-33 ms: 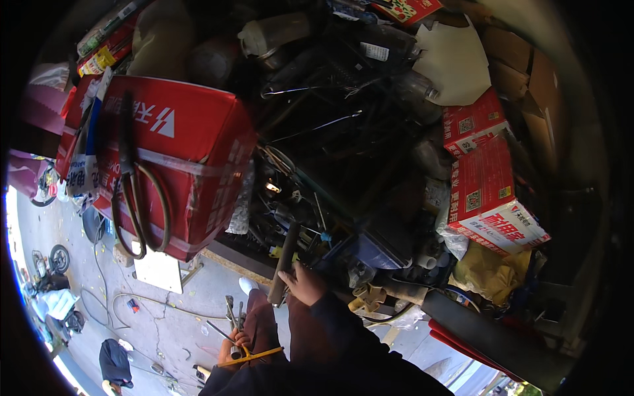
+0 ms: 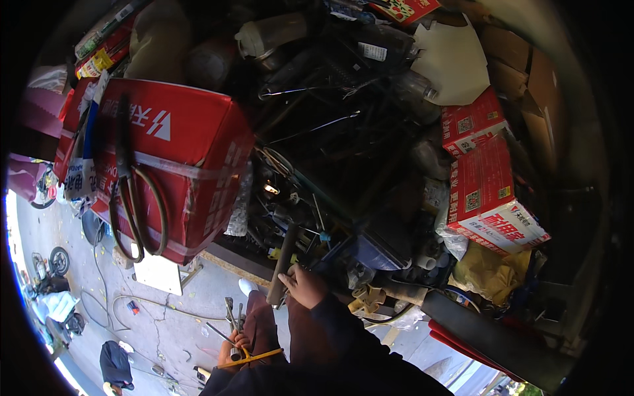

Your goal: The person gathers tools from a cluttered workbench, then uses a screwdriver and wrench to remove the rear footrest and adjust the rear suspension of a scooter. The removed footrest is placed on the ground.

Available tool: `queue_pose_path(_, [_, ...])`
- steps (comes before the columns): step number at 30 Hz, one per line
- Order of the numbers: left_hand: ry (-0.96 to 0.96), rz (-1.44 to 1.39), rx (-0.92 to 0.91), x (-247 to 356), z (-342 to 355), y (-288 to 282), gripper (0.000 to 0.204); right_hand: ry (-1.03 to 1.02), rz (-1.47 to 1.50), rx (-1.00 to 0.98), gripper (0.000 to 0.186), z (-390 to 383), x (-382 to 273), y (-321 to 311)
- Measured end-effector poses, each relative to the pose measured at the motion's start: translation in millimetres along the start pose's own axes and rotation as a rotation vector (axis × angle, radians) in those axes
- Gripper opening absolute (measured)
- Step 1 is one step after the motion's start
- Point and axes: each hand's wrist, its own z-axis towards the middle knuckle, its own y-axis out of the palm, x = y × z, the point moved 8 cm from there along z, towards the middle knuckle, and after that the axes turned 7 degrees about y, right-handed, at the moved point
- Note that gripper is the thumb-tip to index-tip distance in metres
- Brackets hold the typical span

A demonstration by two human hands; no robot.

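My left hand (image 2: pixel 241 340), low in the view above my thigh, is closed around several metal hand tools (image 2: pixel 231 320) with steel shafts. A thin yellow bar (image 2: pixel 254 358) crosses just below its fingers, beside a round steel tube end (image 2: pixel 236 354). Further right, my right hand (image 2: pixel 306 288) has its thumb and fingers closed on a grey-brown bar (image 2: pixel 283 261) that stands out from the cluttered bench. Whether that bar is loose or fixed I cannot tell. The palm side of my right hand is hidden.
A large red carton (image 2: pixel 178 152) with black-handled cutters (image 2: pixel 129 178) on it stands at left. Smaller red boxes (image 2: pixel 485 188) sit at right, above a yellow plastic bag (image 2: pixel 492 274). A dark blue bin (image 2: pixel 382 249) lies beyond my right hand. A hose (image 2: pixel 178 311) runs across the floor.
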Motion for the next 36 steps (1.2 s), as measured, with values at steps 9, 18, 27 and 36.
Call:
queue_pose_path(9, [0.033, 0.032, 0.001, -4, 0, 16, 0.027, -0.133, 0.360, 0.136, 0.019, -5, -27, -44])
queue_pose_path(18, [-0.001, -0.002, 0.017, -11, 0, 36, 0.030, -0.132, 0.260, 0.270, 0.017, 8, -17, -64])
queue_pose_path(27, [0.032, 0.011, 0.030, -6, 2, 39, 0.031, -0.131, 0.319, 0.311, 0.016, 23, -14, -78])
queue_pose_path(36, [0.003, 0.064, 0.073, -12, 2, 44, 0.036, 0.064, -0.005, 0.446, 0.064, 37, -9, -93])
